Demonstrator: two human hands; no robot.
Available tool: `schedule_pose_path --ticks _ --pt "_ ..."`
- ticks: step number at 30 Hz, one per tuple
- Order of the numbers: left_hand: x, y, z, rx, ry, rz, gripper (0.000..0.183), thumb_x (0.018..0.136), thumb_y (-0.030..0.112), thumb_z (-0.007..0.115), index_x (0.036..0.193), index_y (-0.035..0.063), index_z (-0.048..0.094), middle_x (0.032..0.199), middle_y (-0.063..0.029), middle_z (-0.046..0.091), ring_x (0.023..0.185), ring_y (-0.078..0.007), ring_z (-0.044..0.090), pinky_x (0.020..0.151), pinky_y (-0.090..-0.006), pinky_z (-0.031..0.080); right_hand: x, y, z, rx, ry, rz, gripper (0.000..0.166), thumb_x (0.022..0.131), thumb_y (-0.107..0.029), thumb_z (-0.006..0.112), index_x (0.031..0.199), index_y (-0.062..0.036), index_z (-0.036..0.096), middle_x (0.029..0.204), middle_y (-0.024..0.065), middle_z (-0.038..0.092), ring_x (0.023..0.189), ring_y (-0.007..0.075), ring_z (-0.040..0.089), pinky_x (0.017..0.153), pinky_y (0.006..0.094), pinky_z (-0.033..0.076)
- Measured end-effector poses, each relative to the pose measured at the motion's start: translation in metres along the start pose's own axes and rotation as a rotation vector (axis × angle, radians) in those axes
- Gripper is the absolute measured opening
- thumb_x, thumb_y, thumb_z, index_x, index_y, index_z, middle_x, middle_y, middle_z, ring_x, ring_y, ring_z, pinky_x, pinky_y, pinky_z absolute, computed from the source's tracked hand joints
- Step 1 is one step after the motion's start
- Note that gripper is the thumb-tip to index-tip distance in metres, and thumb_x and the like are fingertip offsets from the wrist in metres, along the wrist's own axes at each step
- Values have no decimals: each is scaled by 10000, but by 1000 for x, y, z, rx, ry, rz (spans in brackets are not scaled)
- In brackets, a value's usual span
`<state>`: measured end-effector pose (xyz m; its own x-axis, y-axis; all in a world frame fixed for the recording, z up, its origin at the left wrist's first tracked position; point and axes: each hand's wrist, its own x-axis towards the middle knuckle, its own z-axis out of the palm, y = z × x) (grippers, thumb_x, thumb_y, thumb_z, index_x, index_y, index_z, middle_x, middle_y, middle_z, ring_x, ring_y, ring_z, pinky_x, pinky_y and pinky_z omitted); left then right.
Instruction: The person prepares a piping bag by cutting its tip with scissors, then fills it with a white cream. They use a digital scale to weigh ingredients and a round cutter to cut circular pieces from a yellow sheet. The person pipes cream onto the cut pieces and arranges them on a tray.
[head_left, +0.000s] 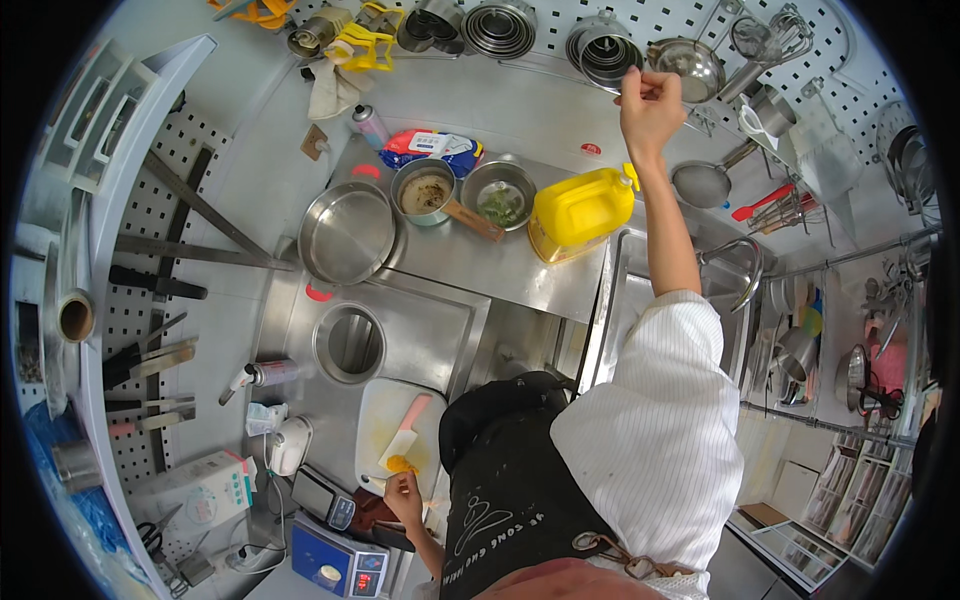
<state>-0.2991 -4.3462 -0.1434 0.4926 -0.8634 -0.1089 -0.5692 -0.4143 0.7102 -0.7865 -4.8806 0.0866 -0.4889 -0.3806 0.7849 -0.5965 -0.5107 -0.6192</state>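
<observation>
My right hand (652, 112) is raised high at the wall, its fingers curled at the rim of a set of nested metal rings (604, 54) hung on the pegboard. Whether the fingers grip a ring is not clear. Low down, my left hand (405, 496) is over the near edge of a white cutting board (375, 420), fingers bent together beside a small orange-yellow heap (401, 465); I cannot make out anything in them. A cleaver with a pink handle (415, 411) lies on the board, its blade end close to that heap.
Behind the board are a round opening (349, 343) in the steel counter, a wide steel pan (346, 234), two saucepans (424, 193) and a yellow jug (581, 214). A sink faucet (739, 259) stands right. Blue scales (319, 555), a blowtorch (259, 376) and wall-mounted knives (154, 360) are left.
</observation>
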Motion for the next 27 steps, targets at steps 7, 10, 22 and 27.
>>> schedule_pose_path --ticks 7,10,22,27 --pt "27 24 9 -180 -13 8 173 902 131 708 813 -8 655 742 -64 629 679 -124 609 596 -261 483 -19 -95 -19 197 -336 309 190 847 -112 726 833 -17 561 578 31 628 467 72 583 449 220 451" --pt "67 88 23 -449 -20 -72 202 933 96 676 767 0 612 733 -4 600 682 -83 503 659 -228 423 -42 -122 -18 193 -600 328 161 824 -101 726 834 -33 580 557 -7 601 459 53 541 459 204 409" --pt "146 357 47 -1138 -554 196 511 980 121 584 1444 -5 410 1377 -133 534 1185 -216 587 955 -362 506 -110 -172 -20 414 -933 257 152 854 -5 730 859 -14 578 624 -45 586 545 -17 487 497 160 382" --pt "149 348 57 -1199 -412 160 542 950 123 643 1432 1 429 1265 -109 596 1052 -160 621 910 -333 516 -128 -174 -14 489 -1070 342 173 851 -31 742 887 -41 574 623 -35 602 554 -14 524 499 161 407"
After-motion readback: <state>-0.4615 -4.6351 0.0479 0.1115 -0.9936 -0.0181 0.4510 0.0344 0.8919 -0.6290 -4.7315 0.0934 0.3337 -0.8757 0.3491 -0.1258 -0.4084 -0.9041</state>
